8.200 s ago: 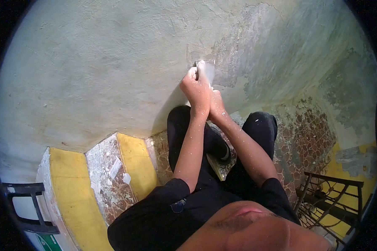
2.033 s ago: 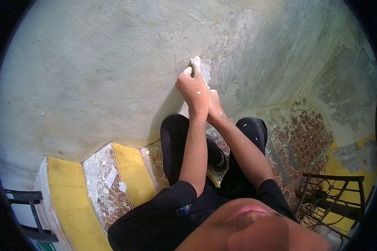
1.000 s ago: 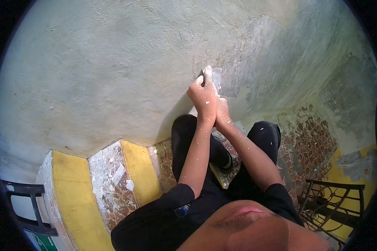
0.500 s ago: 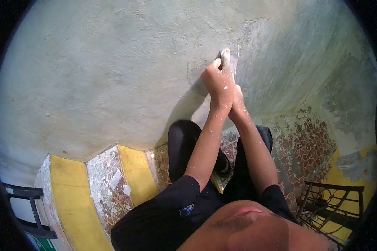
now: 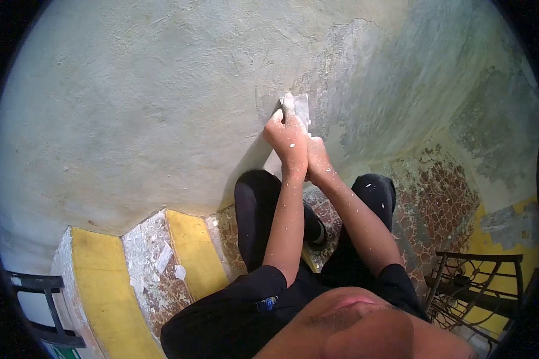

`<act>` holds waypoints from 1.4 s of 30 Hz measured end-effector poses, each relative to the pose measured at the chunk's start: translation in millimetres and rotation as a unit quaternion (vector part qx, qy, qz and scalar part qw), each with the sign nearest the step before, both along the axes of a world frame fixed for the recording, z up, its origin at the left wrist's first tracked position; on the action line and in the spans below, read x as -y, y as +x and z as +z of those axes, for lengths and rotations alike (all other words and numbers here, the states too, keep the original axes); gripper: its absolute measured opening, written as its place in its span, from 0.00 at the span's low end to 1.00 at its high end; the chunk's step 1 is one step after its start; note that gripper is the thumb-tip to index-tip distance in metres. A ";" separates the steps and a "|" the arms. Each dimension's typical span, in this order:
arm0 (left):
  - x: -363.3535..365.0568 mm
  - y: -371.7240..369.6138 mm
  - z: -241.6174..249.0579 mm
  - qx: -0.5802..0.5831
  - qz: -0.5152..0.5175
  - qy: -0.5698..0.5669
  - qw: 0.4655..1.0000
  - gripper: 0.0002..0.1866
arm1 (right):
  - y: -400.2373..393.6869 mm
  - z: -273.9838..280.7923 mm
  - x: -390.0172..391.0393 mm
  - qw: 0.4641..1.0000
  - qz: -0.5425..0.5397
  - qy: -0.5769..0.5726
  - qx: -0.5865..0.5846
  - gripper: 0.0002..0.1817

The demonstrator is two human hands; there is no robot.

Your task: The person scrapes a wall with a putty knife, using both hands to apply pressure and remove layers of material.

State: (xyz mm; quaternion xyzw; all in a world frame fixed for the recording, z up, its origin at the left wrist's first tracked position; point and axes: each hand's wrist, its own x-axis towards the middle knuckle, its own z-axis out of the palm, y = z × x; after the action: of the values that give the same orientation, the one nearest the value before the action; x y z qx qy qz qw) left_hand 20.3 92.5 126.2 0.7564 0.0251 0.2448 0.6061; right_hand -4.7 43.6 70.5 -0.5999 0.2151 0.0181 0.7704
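Note:
A flat metal scraper [image 5: 302, 109] lies against the pale, rough wall [image 5: 161, 107], its blade beside a scraped grey patch. My left hand [image 5: 287, 136] is closed on it, the thumb stretched up along the blade. Just to the right and lower, my right hand [image 5: 318, 157] is closed around the scraper's lower end, against my left wrist; the handle itself is hidden. White flakes speckle both hands and forearms.
Steps with yellow edges [image 5: 105, 275] descend at the lower left, with white paint chips [image 5: 180, 272] on one. Patterned floor tiles [image 5: 440, 206] lie at the right, near a dark metal railing [image 5: 479, 257]. My knees are close to the wall.
Both hands and the scraper have moved left and down along the wall, towards my body. The grip looks the same.

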 end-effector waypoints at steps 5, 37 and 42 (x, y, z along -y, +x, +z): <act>5.3 3.5 11.5 -0.003 -0.008 -0.039 0.999 0.31 | 2.4 17.3 5.3 0.999 0.018 -0.026 0.007 0.32; 32.8 16.5 69.4 0.057 -0.049 0.115 0.991 0.33 | 22.9 35.5 12.1 0.960 -0.085 -0.067 0.259 0.22; 8.5 6.3 28.6 -0.034 -0.051 -0.002 0.998 0.31 | 8.7 3.0 -1.7 0.993 -0.037 0.017 0.113 0.32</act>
State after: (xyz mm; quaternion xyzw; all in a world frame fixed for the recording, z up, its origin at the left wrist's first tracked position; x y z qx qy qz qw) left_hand 26.6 84.0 154.8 0.7632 0.0074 0.1876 0.6182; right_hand 3.9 45.3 73.5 -0.5764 0.1484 -0.0745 0.8001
